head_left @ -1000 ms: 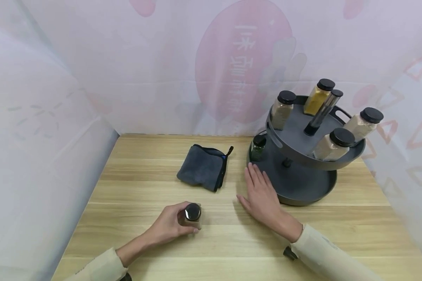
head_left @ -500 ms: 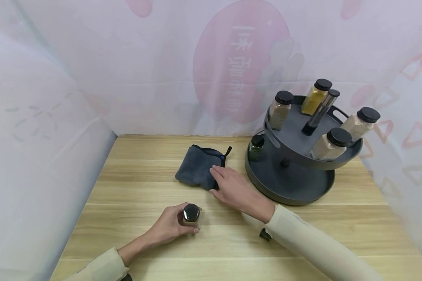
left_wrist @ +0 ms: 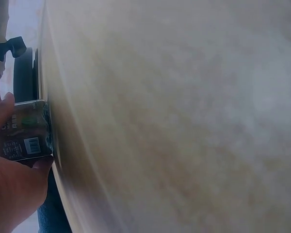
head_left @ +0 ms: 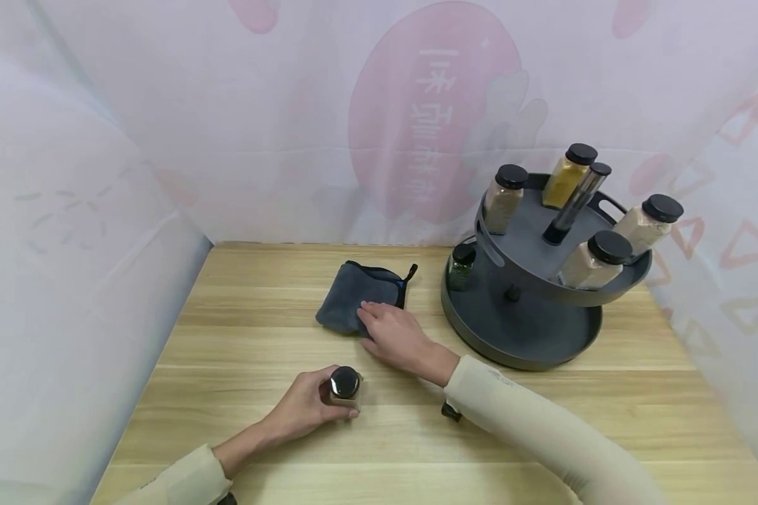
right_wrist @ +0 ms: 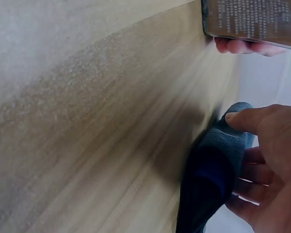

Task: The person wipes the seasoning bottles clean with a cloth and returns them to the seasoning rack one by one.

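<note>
My left hand (head_left: pixel 302 405) holds a small glass spice jar (head_left: pixel 344 398) with a black lid, upright on the wooden table. In the left wrist view, thumb and fingers wrap the jar (left_wrist: pixel 26 131), whose label has a barcode. My right hand (head_left: pixel 396 338) lies over the near right part of a folded dark grey cloth (head_left: pixel 349 300). In the right wrist view, my thumb touches the edge of the cloth (right_wrist: pixel 223 145) and the fingers rest against its upper face, loosely bent. The covered part of the cloth is hidden in the head view.
A dark grey two-tier round rack (head_left: pixel 524 344) stands at the right. Several black-lidded spice jars, one a yellow jar (head_left: pixel 562 184), sit on its upper tier. A green jar (head_left: pixel 460 270) is on the lower tier. A printed curtain (head_left: pixel 278 175) hangs behind the table.
My right hand has moved left from beside the rack's lower tier onto the grey cloth. The left hand and its spice jar have stayed in place.
</note>
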